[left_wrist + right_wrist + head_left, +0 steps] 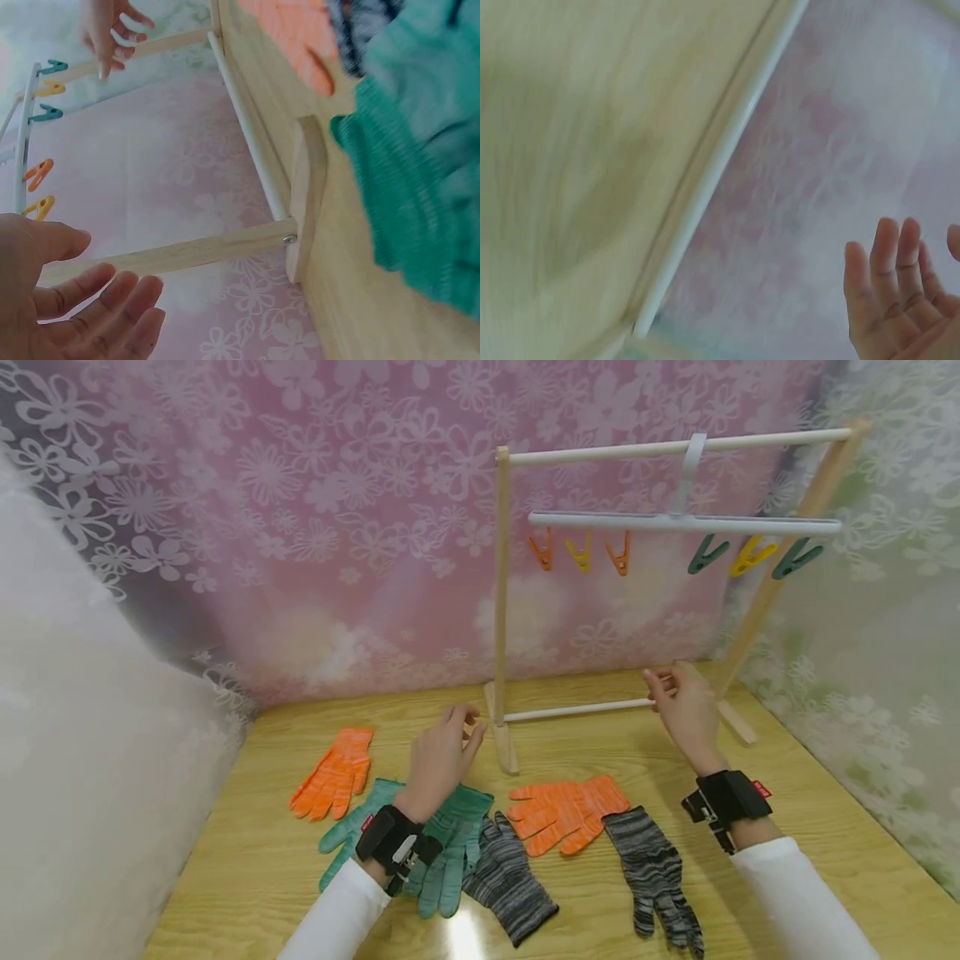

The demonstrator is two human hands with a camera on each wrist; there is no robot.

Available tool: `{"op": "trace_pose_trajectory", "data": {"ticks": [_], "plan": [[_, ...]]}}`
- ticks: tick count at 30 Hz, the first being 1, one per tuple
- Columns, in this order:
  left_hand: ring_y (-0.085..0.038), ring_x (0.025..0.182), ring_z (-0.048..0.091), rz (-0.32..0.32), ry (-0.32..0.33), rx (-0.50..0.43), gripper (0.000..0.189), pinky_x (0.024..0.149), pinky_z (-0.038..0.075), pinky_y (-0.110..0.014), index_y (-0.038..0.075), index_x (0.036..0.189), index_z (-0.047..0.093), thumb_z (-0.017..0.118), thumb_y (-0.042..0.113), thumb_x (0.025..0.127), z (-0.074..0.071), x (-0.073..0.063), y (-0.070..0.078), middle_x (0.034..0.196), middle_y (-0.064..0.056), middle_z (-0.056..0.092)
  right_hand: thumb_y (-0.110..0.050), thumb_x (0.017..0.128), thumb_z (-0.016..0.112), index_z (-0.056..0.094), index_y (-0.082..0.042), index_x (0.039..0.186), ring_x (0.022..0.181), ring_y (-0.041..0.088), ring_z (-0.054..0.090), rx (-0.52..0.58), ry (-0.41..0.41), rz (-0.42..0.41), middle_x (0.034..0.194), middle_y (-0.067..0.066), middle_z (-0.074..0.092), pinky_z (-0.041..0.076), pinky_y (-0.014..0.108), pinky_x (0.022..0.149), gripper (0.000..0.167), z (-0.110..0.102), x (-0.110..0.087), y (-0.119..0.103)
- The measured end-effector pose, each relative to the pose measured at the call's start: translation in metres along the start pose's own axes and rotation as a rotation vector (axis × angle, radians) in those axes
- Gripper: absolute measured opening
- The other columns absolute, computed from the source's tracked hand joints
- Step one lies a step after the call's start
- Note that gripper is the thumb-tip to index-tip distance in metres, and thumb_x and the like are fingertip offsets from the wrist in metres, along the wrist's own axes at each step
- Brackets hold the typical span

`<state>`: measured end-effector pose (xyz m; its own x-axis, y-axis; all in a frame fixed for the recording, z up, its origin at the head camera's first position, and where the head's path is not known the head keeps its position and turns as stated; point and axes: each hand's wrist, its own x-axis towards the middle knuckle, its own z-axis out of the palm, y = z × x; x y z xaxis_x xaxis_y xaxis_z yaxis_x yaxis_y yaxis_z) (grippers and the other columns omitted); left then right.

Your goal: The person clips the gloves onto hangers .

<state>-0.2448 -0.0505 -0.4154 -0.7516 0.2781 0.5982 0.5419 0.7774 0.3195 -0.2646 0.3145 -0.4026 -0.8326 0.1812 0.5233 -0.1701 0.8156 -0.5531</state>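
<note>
Nearest me, by the front edge of the tabletop [810,793], lie two knitted gloves in grey and black stripes: one grey glove [510,877] near the middle, the other grey glove [656,877] to its right, its fingertips pointing at the front edge. Just left of them a pair of teal gloves [450,843] lies partly under my left wrist, so I cannot make out their full outline. Behind the grey ones, a flat orange glove [566,812] touches the right grey glove at its cuff, and a second orange glove [335,774] sits alone towards the left edge. All the gloves have a ribbed, woolly weave; the tabletop is pale, glossy wood grain. My left hand [442,756] hovers above the teal pair with fingers loosely spread, holding nothing; the left wrist view shows its palm open just beside the foot of the wooden rack [501,610]. My right hand [686,706] is farther back, fingers relaxed and empty, close over the rack's thin lower rail [577,710]; whether it touches the rail I cannot tell, and the right wrist view is blurred. The rack stands along the back edge, its round top bar carrying a pale grey hanger bar [682,521] with orange, yellow and green plastic pegs [579,552]. Flowered pink cloth [300,527] hangs behind.
</note>
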Motion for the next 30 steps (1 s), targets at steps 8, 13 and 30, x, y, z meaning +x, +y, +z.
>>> {"op": "trace_pose_trajectory", "data": {"ticks": [8, 13, 30], "plan": [[-0.029, 0.080, 0.065, -0.039, 0.049, -0.059, 0.043, 0.057, 0.053, -0.039, 0.002, 0.134, 0.054, 0.063, 0.030, 0.103, 0.008, 0.045, -0.008, 0.110, -0.017, 0.062, -0.038, 0.106, 0.051, 0.053, 0.006, 0.131, 0.078, 0.014, 0.054, 0.061, 0.157, 0.203, 0.103, 0.018, 0.060, 0.036, 0.028, 0.066, 0.050, -0.039, 0.056, 0.039], [-0.033, 0.093, 0.064, -0.075, 0.046, -0.157, 0.060, 0.074, 0.056, -0.045, 0.000, 0.150, 0.039, 0.060, 0.032, 0.104, 0.013, 0.071, -0.010, 0.120, -0.024, 0.057, -0.041, 0.103, 0.051, 0.036, 0.001, 0.146, 0.075, 0.010, 0.045, 0.074, 0.140, 0.346, 0.109, 0.010, 0.052, 0.034, 0.029, 0.065, 0.062, -0.063, 0.085, 0.063], [-0.035, 0.124, 0.060, -0.182, -0.032, -0.325, 0.065, 0.099, 0.055, -0.045, 0.001, 0.156, 0.028, 0.055, 0.033, 0.106, 0.041, 0.121, -0.003, 0.146, -0.022, 0.052, -0.033, 0.106, 0.045, 0.041, 0.012, 0.138, 0.079, -0.006, 0.045, 0.145, -0.095, 0.314, 0.136, 0.041, 0.048, 0.038, 0.014, 0.065, 0.056, -0.076, 0.120, 0.123]]}}
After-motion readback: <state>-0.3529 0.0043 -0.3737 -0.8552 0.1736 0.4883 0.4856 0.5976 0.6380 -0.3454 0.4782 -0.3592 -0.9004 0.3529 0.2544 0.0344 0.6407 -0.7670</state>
